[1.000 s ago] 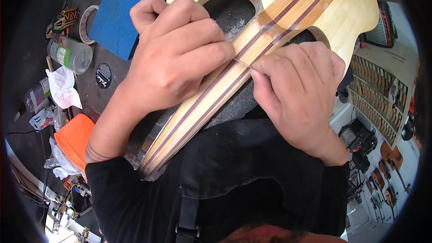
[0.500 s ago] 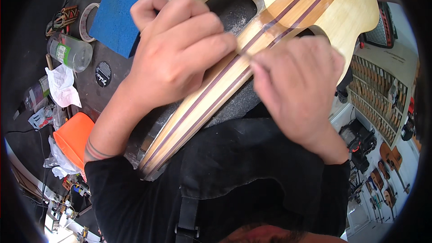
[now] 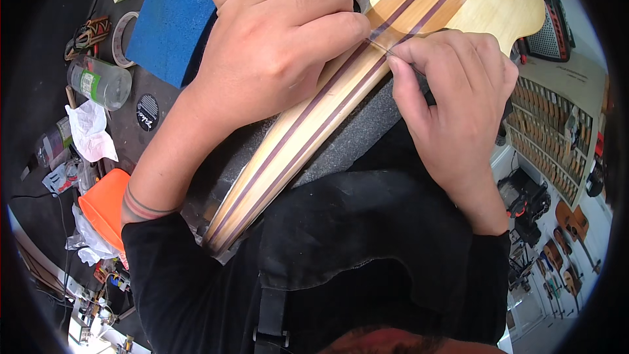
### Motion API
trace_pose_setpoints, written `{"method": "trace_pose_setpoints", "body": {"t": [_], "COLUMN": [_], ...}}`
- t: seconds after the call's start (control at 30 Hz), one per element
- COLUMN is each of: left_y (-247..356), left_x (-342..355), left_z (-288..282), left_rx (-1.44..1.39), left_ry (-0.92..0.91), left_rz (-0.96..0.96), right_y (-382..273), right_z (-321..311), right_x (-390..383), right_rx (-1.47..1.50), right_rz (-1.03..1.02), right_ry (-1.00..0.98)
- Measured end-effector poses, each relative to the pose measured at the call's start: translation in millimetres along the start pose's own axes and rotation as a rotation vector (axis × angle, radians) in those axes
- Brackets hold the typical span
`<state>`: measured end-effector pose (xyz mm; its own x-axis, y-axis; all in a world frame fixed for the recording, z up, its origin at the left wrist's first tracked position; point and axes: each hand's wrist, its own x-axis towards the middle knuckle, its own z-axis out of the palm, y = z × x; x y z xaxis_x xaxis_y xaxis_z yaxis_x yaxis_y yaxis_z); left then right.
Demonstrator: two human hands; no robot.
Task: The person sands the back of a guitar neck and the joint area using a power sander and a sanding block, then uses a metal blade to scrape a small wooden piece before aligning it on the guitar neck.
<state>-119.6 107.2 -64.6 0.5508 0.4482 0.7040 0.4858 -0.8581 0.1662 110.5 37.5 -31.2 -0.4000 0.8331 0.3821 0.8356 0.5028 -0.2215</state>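
Note:
A pale wooden guitar body (image 3: 504, 10) lies at the top, and its long neck (image 3: 298, 118) with dark purple stripes runs down toward my chest. Across the striped wood near the neck's joint with the body, a thin strip (image 3: 380, 46) stretches between my hands, seen almost edge-on; its kind I cannot make out. My left hand (image 3: 282, 39) pinches one end, its other fingers curled over the neck. The opposite end is in the thumb and index finger of my right hand (image 3: 455, 92). Both hands are closed, and the left one hides part of the body.
A dusty dark pad (image 3: 347, 141) lies beneath the neck. Leftward are a blue block (image 3: 167, 19), a tape roll (image 3: 123, 39), a clear jar (image 3: 101, 83), a crumpled tissue (image 3: 90, 128) and an orange container (image 3: 108, 206). A tool rack (image 3: 550, 131) stands at the right.
Both hands have moved up along the neck toward the guitar body, carrying the thin strip away from my chest. More of the neck's lower part shows.

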Motion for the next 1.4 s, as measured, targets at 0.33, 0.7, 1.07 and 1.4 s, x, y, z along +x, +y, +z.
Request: {"method": "trace_pose_setpoints", "body": {"t": [0.33, 0.7, 1.07, 1.4], "left_y": [16.6, -0.7, 18.8, 7.4], "left_x": [-8.1, 6.2, 0.0, 20.8], "left_z": [-31.6, 4.1, -32.5, 0.8], "left_rx": [-0.014, 0.014, -0.016, -0.097], "left_ry": [-0.273, -0.055, -0.304, -0.023], "left_rz": [-0.076, 0.045, -0.059, -0.036], "right_y": [-16.9, 0.2, -12.8, 4.9], "right_z": [2.1, 4.7, 7.8, 6.3], "right_x": [-11.3, -6.7, -19.1, -6.9], "right_rx": [0.095, 0.016, 0.087, 0.029], "right_rz": [-0.017, 0.012, -0.001, 0.001], "right_ry": [-0.004, 0.055, 0.042, 0.091]}}
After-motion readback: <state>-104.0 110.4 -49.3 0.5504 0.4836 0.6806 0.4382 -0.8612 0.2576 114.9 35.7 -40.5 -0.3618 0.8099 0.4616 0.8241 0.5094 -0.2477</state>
